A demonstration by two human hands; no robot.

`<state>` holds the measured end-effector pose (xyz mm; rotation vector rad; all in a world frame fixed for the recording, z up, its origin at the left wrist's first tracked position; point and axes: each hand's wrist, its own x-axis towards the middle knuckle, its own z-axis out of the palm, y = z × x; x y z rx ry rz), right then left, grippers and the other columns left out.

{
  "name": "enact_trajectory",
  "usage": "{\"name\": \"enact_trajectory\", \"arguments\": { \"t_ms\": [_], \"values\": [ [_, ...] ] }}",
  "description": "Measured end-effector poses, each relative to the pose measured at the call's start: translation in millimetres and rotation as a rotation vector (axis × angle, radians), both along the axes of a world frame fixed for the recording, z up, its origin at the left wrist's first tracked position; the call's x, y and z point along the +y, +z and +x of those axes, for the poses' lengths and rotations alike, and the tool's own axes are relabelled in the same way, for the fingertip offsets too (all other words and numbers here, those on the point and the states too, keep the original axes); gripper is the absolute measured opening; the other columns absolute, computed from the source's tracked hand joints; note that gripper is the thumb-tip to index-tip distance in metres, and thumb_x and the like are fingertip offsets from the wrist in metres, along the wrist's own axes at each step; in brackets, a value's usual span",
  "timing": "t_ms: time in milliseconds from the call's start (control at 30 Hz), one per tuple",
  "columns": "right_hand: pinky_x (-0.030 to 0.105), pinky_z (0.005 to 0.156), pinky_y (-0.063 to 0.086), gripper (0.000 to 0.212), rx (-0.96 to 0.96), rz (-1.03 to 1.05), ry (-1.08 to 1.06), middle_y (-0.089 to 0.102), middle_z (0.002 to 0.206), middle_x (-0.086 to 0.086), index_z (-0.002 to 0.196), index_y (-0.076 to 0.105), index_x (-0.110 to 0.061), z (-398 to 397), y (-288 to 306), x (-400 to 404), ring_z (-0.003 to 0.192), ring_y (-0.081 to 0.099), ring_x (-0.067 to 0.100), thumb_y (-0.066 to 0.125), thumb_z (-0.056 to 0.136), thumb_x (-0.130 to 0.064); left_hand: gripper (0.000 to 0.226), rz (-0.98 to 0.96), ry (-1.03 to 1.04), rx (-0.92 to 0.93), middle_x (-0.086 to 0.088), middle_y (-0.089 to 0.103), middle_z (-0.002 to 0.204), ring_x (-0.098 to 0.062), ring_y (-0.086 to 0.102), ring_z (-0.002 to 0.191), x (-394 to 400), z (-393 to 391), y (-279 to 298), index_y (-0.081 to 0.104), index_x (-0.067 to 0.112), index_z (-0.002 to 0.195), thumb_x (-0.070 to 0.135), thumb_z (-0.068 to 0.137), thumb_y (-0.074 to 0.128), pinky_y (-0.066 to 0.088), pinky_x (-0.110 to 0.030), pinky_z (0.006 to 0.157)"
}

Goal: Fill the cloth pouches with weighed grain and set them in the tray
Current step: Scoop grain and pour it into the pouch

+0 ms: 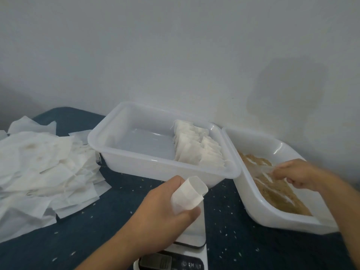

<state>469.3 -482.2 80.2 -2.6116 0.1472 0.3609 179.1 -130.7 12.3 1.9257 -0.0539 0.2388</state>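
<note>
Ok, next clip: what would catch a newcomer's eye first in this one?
Probably the left hand at centre, gripping an open, empty cloth pouch above the scale. Next, the right hand reaching into the tilted tub of brown grain on the right, holding something clear and blurred. Behind them, a white tray holds a row of filled pouches along its right side.

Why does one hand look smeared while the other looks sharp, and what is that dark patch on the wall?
In the head view, the right hand is motion-blurred over the grain tub, so what it grips is unclear; the left hand holding the open pouch is fairly crisp. The dark patch on the wall looks like a soft shadow. Light is dim and even, and the wide lens bows the tray edges.
</note>
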Motion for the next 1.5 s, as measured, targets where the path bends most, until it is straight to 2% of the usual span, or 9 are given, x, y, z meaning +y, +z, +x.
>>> {"name": "enact_trajectory", "arguments": {
  "t_ms": [167,300,467,633,867,1100,1300,1433,1500],
  "values": [
    [0.025,0.045,0.028,0.015,-0.036,0.096,-0.039,0.046,0.060,0.009,0.098,0.076,0.001,30.8,-25.6,41.0,0.046,0.030,0.016,0.073,0.093,-0.013,0.017,-0.021,-0.001,0.013,0.026,0.062,0.091,0.008,0.058,0.082,2.8,1.0,1.3,0.053,0.049,0.091,0.046,0.086,0.070,0.042,-0.006,0.064],
    [0.021,0.038,0.027,0.017,-0.096,0.105,-0.091,0.046,0.060,0.010,0.094,0.072,0.004,41.0,-35.5,55.0,0.041,0.029,0.015,0.069,0.096,-0.012,0.018,-0.038,0.001,0.015,0.026,0.061,0.094,0.009,0.058,0.084,3.1,2.7,1.2,0.053,0.050,0.093,0.049,0.085,0.068,0.042,-0.005,0.063],
    [0.029,0.051,0.029,0.015,-0.137,0.260,-0.126,0.054,0.073,0.016,0.102,0.073,0.001,40.0,-50.8,48.7,0.055,0.034,0.021,0.072,0.095,-0.013,0.017,-0.042,0.016,-0.017,0.024,0.062,0.091,0.005,0.057,0.081,1.8,2.4,-1.4,0.054,0.045,0.092,0.048,0.084,0.069,0.042,-0.008,0.065],
    [0.021,0.035,0.032,0.029,-0.163,0.565,-0.207,0.057,0.076,0.007,0.118,0.071,-0.003,30.9,-48.4,50.3,0.057,0.038,0.015,0.076,0.094,-0.019,0.017,-0.068,0.069,-0.026,0.021,0.061,0.085,0.003,0.056,0.075,2.0,4.6,-5.6,0.055,0.040,0.092,0.044,0.082,0.069,0.042,-0.010,0.063],
    [0.031,0.053,0.037,0.027,-0.333,0.680,-0.202,0.059,0.075,0.006,0.116,0.071,-0.011,-26.6,-25.6,63.8,0.060,0.044,0.017,0.079,0.092,-0.023,0.014,-0.149,0.144,-0.069,0.016,0.063,0.081,0.002,0.056,0.070,8.9,8.1,-5.8,0.061,0.031,0.098,0.028,0.090,0.071,0.046,-0.011,0.064],
    [0.032,0.057,0.041,0.011,-0.468,0.681,-0.101,0.051,0.059,-0.008,0.104,0.074,-0.033,-112.3,14.3,76.9,0.060,0.042,0.016,0.075,0.094,-0.036,0.026,-0.192,0.166,-0.076,0.012,0.066,0.087,-0.006,0.061,0.077,13.0,9.2,-5.8,0.062,0.033,0.106,0.041,0.082,0.069,0.049,-0.016,0.067],
    [0.029,0.059,0.046,0.035,-0.388,0.638,0.037,0.059,0.075,-0.001,0.111,0.077,-0.036,-174.7,42.6,83.4,0.058,0.042,0.016,0.076,0.083,-0.057,0.017,-0.133,0.165,-0.041,0.020,0.059,0.076,0.001,0.053,0.065,18.4,14.6,-12.9,0.057,0.032,0.100,0.035,0.089,0.070,0.044,-0.016,0.061],
    [0.028,0.061,0.047,0.046,-0.293,0.552,0.208,0.057,0.058,-0.015,0.114,0.079,-0.038,-205.5,53.2,86.4,0.058,0.042,0.016,0.073,0.074,-0.061,0.019,-0.093,0.190,-0.035,0.020,0.062,0.086,0.002,0.057,0.071,21.7,15.9,-13.5,0.057,0.036,0.098,0.037,0.085,0.071,0.047,-0.016,0.063],
    [0.038,0.061,0.049,0.045,-0.235,0.494,0.287,0.053,0.054,-0.017,0.112,0.080,-0.040,-216.2,59.4,88.7,0.054,0.033,0.019,0.075,0.074,-0.064,0.020,-0.078,0.186,-0.026,0.020,0.063,0.091,0.001,0.060,0.076,23.1,16.5,-14.8,0.057,0.036,0.099,0.037,0.085,0.072,0.050,-0.019,0.066]
  ]
}}
